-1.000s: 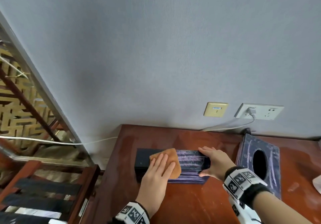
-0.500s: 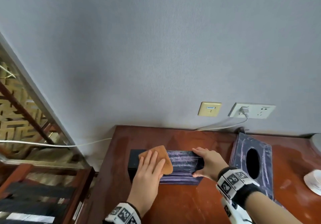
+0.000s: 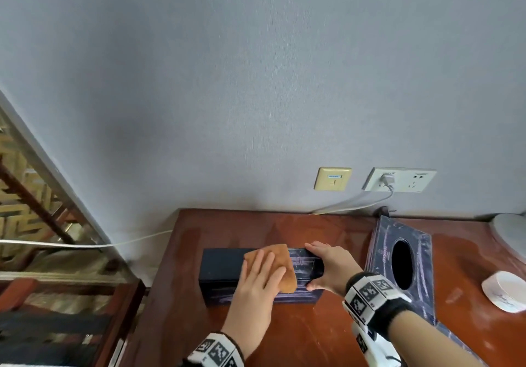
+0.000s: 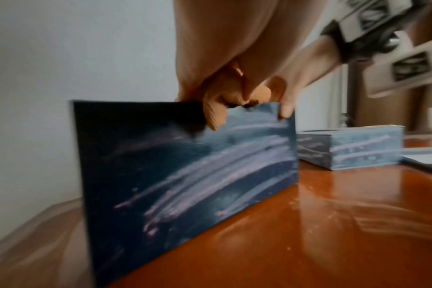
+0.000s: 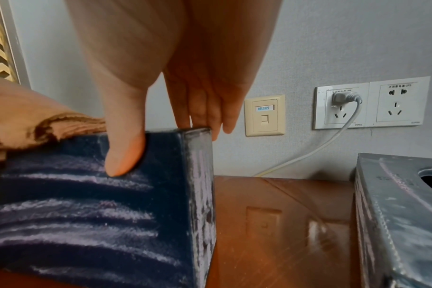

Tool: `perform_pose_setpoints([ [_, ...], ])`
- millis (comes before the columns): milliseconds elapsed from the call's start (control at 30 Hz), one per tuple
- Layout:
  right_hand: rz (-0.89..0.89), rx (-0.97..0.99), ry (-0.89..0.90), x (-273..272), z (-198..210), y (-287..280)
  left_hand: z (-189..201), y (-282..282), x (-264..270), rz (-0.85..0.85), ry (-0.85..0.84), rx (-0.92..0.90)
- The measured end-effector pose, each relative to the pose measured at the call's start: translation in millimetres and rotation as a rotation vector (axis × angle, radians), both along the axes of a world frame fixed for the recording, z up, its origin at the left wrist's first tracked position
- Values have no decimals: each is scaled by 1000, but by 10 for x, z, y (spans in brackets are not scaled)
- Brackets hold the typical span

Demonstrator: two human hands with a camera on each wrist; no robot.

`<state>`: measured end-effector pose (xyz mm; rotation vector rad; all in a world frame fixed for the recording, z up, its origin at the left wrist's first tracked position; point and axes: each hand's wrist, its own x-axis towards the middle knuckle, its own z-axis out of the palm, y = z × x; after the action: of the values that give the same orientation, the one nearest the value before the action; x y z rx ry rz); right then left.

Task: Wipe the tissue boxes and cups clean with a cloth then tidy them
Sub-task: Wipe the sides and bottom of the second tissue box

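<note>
Your left hand [image 3: 257,277] presses the orange cloth [image 3: 280,264] flat-fingered on the dark blue, chalk-streaked tissue box [image 3: 222,270] standing on the bench [image 3: 313,335]; your right hand [image 3: 331,268] pinches its end. Press harder, and it may tip.

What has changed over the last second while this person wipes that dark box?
The left hand has slid the orange cloth leftward along the top of the dark blue tissue box, leaving fewer pale streaks there. The right hand still grips the box's right end. The second tissue box stayed put.
</note>
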<state>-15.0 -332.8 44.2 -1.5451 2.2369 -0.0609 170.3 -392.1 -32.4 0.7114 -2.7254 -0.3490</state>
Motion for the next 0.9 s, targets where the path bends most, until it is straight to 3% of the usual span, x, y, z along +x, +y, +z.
perform_pose_setpoints([
  [100,0,-5,7,-6,-15,10,137,28,-86,-166,-26,-24],
  [300,-83,-36,-72,-28,-133,28,172,-409,-143,39,-71,-28],
  [533,-45,-22,-88,-25,-140,52,120,105,-327,-93,-78,29],
  [667,20,131,-114,-198,42,98,319,2,-351,-82,-69,273],
  [700,8,108,-134,-235,98,108,387,-47,-316,-72,-107,445],
  [767,-37,-60,-182,-235,181,99,448,-166,-250,-52,-27,674],
  [833,-15,-170,-215,-72,187,48,466,-279,-178,-34,51,810],
  [900,64,-126,-204,203,49,-40,482,-330,-136,-28,46,865],
])
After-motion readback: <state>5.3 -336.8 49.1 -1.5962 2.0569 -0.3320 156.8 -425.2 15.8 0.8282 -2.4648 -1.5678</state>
